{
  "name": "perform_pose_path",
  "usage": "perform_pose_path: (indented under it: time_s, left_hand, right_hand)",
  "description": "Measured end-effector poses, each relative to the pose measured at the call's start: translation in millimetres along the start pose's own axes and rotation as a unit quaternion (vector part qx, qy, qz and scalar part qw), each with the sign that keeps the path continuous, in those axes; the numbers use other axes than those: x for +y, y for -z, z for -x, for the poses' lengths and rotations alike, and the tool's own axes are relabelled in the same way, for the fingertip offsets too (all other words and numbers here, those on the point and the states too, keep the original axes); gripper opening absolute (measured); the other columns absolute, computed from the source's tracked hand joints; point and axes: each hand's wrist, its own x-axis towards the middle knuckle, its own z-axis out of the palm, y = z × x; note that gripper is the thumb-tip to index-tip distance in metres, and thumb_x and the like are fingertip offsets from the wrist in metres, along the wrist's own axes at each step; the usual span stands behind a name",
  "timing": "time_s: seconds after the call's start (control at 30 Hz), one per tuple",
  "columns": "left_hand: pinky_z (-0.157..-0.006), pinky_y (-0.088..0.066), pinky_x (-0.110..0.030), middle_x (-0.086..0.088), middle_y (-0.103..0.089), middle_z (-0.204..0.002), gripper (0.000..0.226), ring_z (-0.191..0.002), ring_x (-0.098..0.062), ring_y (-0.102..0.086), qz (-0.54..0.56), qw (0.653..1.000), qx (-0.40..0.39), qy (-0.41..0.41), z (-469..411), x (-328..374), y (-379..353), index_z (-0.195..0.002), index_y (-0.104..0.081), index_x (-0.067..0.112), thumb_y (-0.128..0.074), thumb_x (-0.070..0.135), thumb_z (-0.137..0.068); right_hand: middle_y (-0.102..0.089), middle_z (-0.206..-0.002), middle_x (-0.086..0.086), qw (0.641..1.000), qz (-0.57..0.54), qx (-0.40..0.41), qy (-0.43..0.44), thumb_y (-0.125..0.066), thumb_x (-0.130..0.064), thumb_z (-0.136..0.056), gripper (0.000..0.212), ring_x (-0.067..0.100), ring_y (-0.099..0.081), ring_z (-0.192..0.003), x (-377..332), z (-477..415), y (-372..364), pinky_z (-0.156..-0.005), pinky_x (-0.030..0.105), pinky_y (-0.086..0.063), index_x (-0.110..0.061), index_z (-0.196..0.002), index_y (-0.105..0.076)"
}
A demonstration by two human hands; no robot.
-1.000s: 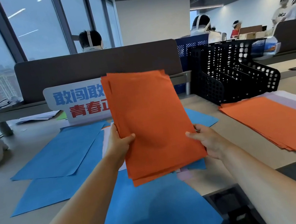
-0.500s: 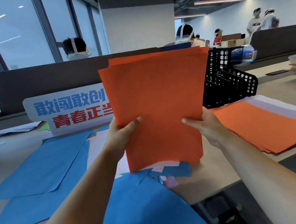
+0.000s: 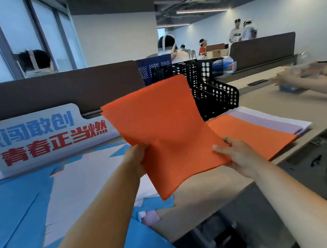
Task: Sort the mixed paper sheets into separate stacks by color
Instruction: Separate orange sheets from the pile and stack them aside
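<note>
Head view: left hand and right hand both grip the orange sheaf; lay it squarely on your orange stack

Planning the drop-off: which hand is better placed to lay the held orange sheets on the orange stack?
Probably the right hand: it grips the edge of the held sheets nearest the orange stack on the desk. The left hand grips the opposite edge, farther from it.

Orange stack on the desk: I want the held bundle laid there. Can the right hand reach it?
Probably yes: the right hand, gripping the held orange sheets, is right beside the orange stack, with nothing between.
</note>
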Motion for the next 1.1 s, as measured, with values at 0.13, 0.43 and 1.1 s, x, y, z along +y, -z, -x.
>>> perform_pose_path:
  time_s: [0.13, 0.43, 1.1]
  left_hand:
    - [-0.053, -0.046, -0.025, 0.005, -0.058, -0.038, 0.022, -0.045, -0.013, -0.058, 0.007, 0.998, -0.008, 0.057, -23, -26, -61, -0.095, -0.06, 0.005, -0.038, 0.005, -0.095]
    - [-0.075, -0.048, -0.038, -0.014, -0.062, -0.106, 0.03, -0.069, -0.023, -0.055, 0.036, 0.994, -0.035, 0.095, -48, -83, -173, -0.124, -0.052, 0.002, -0.039, -0.001, -0.096]
    - [-0.089, -0.035, -0.035, -0.014, -0.024, -0.15, 0.055, -0.122, -0.029, -0.039, -0.195, 0.98, -0.019, 0.017, -82, -101, -206, -0.144, -0.021, 0.001, -0.044, 0.007, -0.095]
  right_hand:
    - [-0.064, -0.098, 0.004, 0.977, -0.155, 0.149, 0.001, -0.06, -0.005, -0.088, 0.015, 0.018, -0.062, -0.084, 7, -2, 43, -0.057, 0.025, -0.058, -0.016, -0.099, -0.057]
    - [-0.059, -0.109, 0.006, 0.959, -0.004, 0.282, 0.008, -0.041, 0.006, -0.092, 0.033, 0.024, -0.057, -0.099, 36, -17, 110, -0.077, 0.035, -0.052, -0.011, -0.119, -0.049]
    - [-0.057, -0.113, 0.008, 0.919, 0.106, 0.38, -0.028, -0.05, -0.007, -0.092, 0.026, 0.022, -0.053, -0.089, 38, -53, 157, -0.075, 0.029, -0.044, -0.006, -0.117, -0.045]
